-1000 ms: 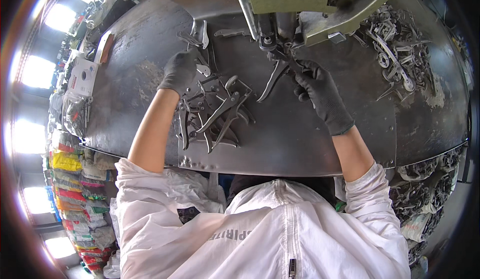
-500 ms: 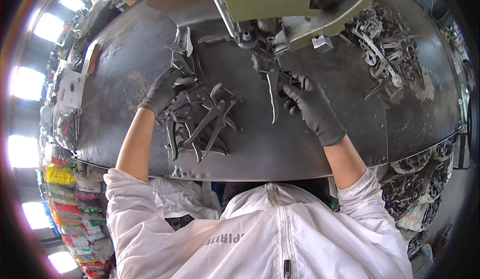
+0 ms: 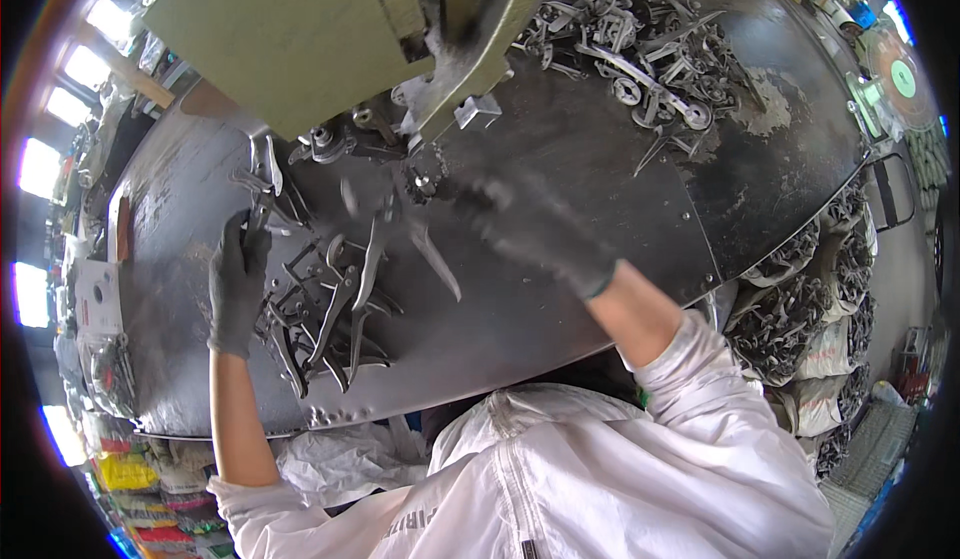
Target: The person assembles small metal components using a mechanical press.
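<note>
Both hands wear dark grey gloves. My left hand (image 3: 240, 284) is closed at the lower end of a pair of locking pliers (image 3: 262, 174) on the left of the metal table. Close to its right lies a pile of similar pliers (image 3: 318, 309). Another pair of pliers (image 3: 375, 249), blurred and with handles spread, is over the pile's right edge, apart from both hands. My right hand (image 3: 540, 229) is smeared by motion right of the machine's lower end; its fingers cannot be made out. Near its fingertips sits a small metal fixture (image 3: 425, 184).
A green machine (image 3: 270, 44) overhangs the far side of the dark metal table (image 3: 540, 344). Loose metal parts (image 3: 640, 49) are heaped at the back right. Sacks of parts (image 3: 790, 329) stand beyond the right edge. A white box (image 3: 98, 297) is at the left edge.
The view has turned right. The pliers that hung under the machine beside my right hand are now by the pile, handles spread. My right hand is blurred; my left stays at the pliers.
</note>
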`<action>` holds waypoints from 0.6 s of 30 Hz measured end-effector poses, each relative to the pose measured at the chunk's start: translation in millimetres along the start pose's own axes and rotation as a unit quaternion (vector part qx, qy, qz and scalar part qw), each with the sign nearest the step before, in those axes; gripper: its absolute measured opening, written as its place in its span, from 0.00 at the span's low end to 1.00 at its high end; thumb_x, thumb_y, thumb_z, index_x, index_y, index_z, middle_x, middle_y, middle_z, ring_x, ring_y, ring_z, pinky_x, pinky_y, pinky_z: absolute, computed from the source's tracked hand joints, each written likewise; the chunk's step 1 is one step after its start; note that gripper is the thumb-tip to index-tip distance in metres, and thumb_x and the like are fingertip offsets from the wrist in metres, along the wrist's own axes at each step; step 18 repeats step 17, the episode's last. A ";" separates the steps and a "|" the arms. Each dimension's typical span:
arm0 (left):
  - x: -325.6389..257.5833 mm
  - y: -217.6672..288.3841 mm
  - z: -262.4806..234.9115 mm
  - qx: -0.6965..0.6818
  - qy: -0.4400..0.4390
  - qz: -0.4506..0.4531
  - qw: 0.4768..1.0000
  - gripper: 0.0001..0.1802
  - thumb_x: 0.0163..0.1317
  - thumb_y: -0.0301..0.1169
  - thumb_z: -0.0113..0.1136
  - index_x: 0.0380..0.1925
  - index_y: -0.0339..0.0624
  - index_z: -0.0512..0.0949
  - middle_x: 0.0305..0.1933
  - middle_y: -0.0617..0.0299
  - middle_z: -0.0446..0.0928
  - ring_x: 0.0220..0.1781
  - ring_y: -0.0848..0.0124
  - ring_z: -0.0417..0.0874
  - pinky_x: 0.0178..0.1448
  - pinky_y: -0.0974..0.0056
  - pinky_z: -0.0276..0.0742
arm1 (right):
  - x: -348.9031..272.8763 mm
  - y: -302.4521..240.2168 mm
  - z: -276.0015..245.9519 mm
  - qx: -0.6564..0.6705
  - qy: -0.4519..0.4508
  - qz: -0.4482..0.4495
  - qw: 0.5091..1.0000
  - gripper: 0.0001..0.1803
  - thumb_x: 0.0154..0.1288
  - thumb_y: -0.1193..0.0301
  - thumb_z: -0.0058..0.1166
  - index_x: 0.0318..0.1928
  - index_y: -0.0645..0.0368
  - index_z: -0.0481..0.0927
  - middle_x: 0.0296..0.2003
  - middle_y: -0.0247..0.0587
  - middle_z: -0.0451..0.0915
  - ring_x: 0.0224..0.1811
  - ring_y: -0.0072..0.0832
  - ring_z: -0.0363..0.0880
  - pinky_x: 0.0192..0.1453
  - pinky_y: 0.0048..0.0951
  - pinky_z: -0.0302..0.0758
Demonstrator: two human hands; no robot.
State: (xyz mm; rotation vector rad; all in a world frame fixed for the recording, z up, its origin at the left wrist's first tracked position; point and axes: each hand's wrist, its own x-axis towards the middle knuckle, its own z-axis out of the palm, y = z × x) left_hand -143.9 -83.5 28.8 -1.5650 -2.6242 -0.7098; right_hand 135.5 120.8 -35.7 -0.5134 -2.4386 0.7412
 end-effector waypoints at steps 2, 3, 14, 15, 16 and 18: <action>-15.7 7.1 -0.5 -0.049 -0.009 -0.005 0.999 0.12 0.64 0.29 0.49 0.47 0.39 0.68 0.28 0.54 0.75 0.29 0.69 0.77 0.32 0.62 0.71 | 10.6 7.2 -60.2 -0.013 0.145 0.059 0.988 0.24 0.63 0.64 0.49 0.58 0.59 0.66 0.30 0.40 0.77 0.26 0.24 0.77 0.29 0.23 0.73; -21.1 11.5 5.3 -0.101 -0.021 -0.005 0.995 0.11 0.65 0.29 0.49 0.46 0.38 0.68 0.25 0.57 0.74 0.28 0.71 0.76 0.30 0.63 0.70 | 4.3 17.5 -83.6 0.090 0.173 0.210 0.958 0.27 0.63 0.59 0.49 0.58 0.60 0.65 0.34 0.49 0.78 0.34 0.35 0.77 0.38 0.31 0.73; -11.5 114.8 90.2 -0.361 -0.165 0.031 0.917 0.15 0.65 0.30 0.49 0.50 0.37 0.69 0.41 0.56 0.74 0.41 0.64 0.74 0.42 0.68 0.72 | -16.8 60.7 -152.9 -0.207 0.324 0.259 0.886 0.24 0.62 0.57 0.51 0.53 0.59 0.70 0.43 0.55 0.77 0.48 0.48 0.75 0.50 0.41 0.71; -9.2 109.6 89.4 -0.407 -0.210 -0.056 0.887 0.17 0.65 0.30 0.50 0.53 0.39 0.67 0.45 0.56 0.72 0.46 0.60 0.72 0.48 0.67 0.71 | -12.8 53.0 -153.9 -0.215 0.304 0.252 0.893 0.22 0.61 0.60 0.52 0.53 0.57 0.70 0.43 0.54 0.77 0.47 0.46 0.76 0.49 0.40 0.71; -7.7 103.7 86.6 -0.448 -0.250 -0.143 0.846 0.20 0.64 0.30 0.52 0.56 0.41 0.66 0.49 0.55 0.71 0.52 0.57 0.70 0.54 0.66 0.70 | -8.7 47.7 -152.7 -0.221 0.284 0.244 0.901 0.21 0.61 0.62 0.54 0.52 0.56 0.71 0.43 0.53 0.77 0.46 0.44 0.77 0.48 0.39 0.71; -3.4 96.2 81.9 -0.484 -0.286 -0.224 0.796 0.24 0.63 0.30 0.53 0.59 0.43 0.65 0.53 0.55 0.70 0.58 0.53 0.68 0.60 0.65 0.68 | -5.7 48.3 -146.8 -0.211 0.284 0.243 0.903 0.21 0.61 0.62 0.54 0.52 0.56 0.71 0.43 0.53 0.77 0.46 0.44 0.77 0.48 0.39 0.71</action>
